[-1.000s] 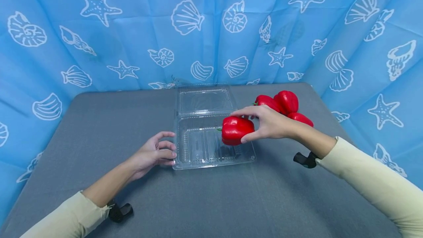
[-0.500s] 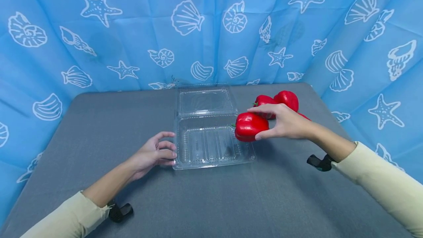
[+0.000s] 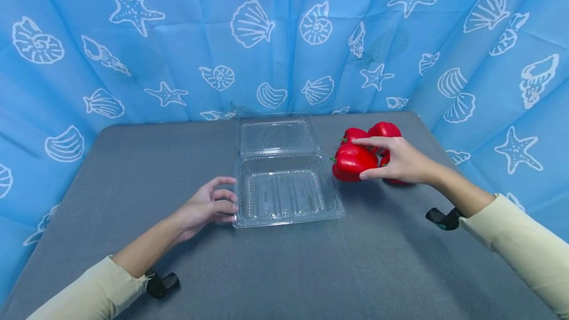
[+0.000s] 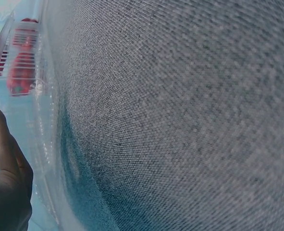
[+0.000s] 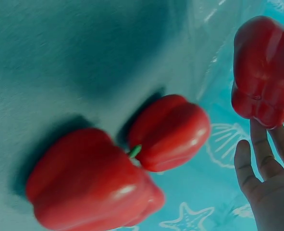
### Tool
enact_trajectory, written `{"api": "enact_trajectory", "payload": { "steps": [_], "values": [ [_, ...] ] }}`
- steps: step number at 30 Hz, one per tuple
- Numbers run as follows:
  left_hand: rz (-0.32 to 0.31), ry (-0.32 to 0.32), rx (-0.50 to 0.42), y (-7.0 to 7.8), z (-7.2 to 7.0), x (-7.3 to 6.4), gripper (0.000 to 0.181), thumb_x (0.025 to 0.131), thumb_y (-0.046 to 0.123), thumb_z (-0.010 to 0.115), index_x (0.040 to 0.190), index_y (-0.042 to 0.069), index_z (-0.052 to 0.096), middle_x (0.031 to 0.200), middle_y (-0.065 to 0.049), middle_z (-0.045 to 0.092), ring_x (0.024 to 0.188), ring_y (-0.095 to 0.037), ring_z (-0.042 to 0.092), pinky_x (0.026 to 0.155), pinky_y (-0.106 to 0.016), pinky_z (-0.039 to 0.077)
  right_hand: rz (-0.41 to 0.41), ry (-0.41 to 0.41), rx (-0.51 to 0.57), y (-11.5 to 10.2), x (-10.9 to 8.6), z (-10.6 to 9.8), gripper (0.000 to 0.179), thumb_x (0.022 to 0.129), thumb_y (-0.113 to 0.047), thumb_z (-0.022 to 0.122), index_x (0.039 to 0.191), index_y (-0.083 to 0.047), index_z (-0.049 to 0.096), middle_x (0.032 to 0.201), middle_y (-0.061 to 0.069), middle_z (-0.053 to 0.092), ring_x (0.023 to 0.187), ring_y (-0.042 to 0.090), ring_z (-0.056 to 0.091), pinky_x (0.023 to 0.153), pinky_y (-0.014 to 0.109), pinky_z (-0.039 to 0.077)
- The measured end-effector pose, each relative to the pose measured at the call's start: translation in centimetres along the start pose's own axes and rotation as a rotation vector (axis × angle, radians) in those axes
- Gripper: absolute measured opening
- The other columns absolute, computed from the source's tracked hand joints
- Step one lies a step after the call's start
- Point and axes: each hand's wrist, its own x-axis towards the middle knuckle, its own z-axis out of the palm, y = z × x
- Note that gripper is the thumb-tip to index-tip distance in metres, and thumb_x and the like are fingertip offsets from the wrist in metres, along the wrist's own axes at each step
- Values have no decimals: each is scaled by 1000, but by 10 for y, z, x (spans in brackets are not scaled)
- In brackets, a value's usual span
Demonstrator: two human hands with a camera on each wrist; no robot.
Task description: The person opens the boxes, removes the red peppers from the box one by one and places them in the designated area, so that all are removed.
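Observation:
My right hand (image 3: pixel 400 159) holds a red bell pepper (image 3: pixel 351 163) between thumb and fingers, just right of the clear plastic clamshell container (image 3: pixel 289 221). In the right wrist view, the held pepper (image 5: pixel 262 67) shows its lobed end, above the level of two other peppers. Left of the container, my left hand (image 3: pixel 206 207) rests relaxed fingertips against its side edge. The container lies with its lid (image 3: pixel 275 135) folded back, and nothing sits in its base. Seen from the left wrist, fingers (image 4: pixel 7 159) lie along the transparent wall.
More red bell peppers stand behind and beside the right hand: one at the left (image 3: pixel 353 134), one at the back (image 3: pixel 384 129), another partly covered by the hand. A grey cloth covers the table (image 3: pixel 284 270). Behind hangs a blue shell-patterned curtain (image 3: pixel 284 53).
My right hand has carried the bell pepper rightward, from over the container's base to beside it, near the other peppers. My left hand has stayed at the container's edge.

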Motion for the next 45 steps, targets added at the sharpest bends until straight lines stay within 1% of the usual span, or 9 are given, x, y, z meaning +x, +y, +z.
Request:
{"api": "enact_trajectory", "payload": {
  "steps": [6,11,15,21,26,30,33,40,45],
  "values": [
    [-5,-2,3,1,1,-1,72,86,-2,69,145,4,29,99,-7,59,80,-18,63,80,-40,59,78,-15,-12,12,-3,0,84,69,-18,90,142,-6,52,130,18,54,116,39,49,76,43,58],
    [-6,-2,3,1,0,-1,72,86,-1,69,145,4,29,99,-7,59,80,-17,63,81,-40,59,98,-17,-15,25,-7,6,81,72,-18,88,143,-5,50,131,19,53,116,38,49,78,53,57],
    [-8,4,6,0,0,-1,72,86,-1,69,145,4,29,99,-7,60,81,-18,63,81,-40,59,88,-31,-14,34,-8,15,78,75,-23,86,142,-5,51,131,17,55,113,34,51,78,51,58],
    [-2,-2,2,0,1,-2,71,86,-1,69,144,4,30,98,-7,60,81,-18,62,81,-41,59,127,-61,-6,43,-10,24,80,75,-24,87,144,-6,49,130,16,55,112,32,52,79,49,58],
    [-3,5,2,0,1,-1,71,85,-1,69,144,4,30,98,-7,60,80,-18,62,80,-40,59,144,-76,-52,46,-9,22,80,76,-25,86,144,-4,49,124,14,58,105,31,56,77,46,58],
    [0,7,1,0,0,-2,71,85,-1,69,144,4,30,98,-7,60,81,-18,62,80,-40,59,123,-85,-107,48,-9,20,78,77,-24,86,143,-1,50,120,13,59,97,28,57,75,41,57],
    [8,4,-3,0,0,-2,71,85,-2,69,144,4,30,98,-7,60,80,-17,63,80,-40,59,104,-80,-135,48,-9,20,76,77,-23,85,141,0,51,120,13,59,94,27,57,74,42,56],
    [0,16,9,-1,0,-2,73,84,0,71,144,4,30,99,-7,60,82,-19,64,79,-41,60,77,-58,-143,47,-11,16,74,78,-25,85,139,3,53,130,20,58,108,35,56,82,52,57],
    [-8,37,60,-1,-3,-4,73,85,6,73,145,5,32,101,-8,62,87,-22,64,76,-43,60,102,-53,-127,46,-12,7,74,80,-26,83,141,1,51,134,20,56,118,38,53,85,57,55]
  ]
}}
